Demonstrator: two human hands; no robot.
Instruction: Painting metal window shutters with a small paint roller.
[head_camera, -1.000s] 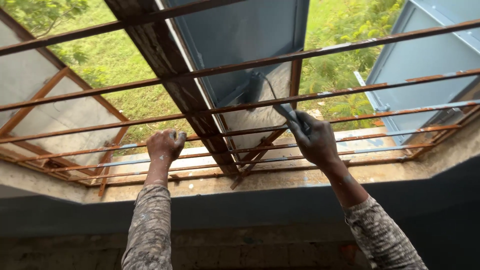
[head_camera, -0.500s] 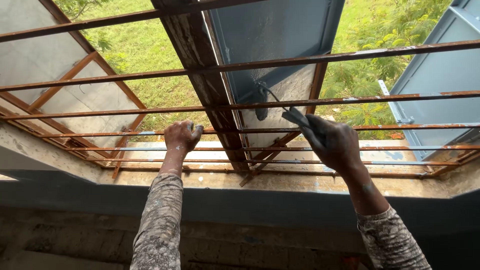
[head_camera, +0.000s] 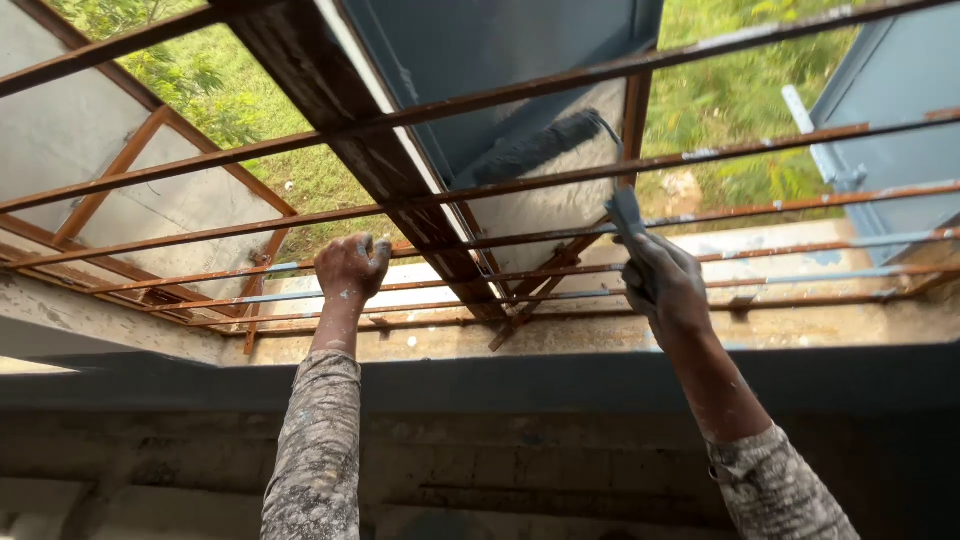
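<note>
Dark paint roller (head_camera: 535, 148) tilted against the half-painted grey shutter panel (head_camera: 545, 205).

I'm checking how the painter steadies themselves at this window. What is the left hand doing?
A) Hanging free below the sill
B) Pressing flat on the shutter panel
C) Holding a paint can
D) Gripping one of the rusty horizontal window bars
D: the left hand is closed around a rusty window bar, while the right hand holds the paint roller.
</note>
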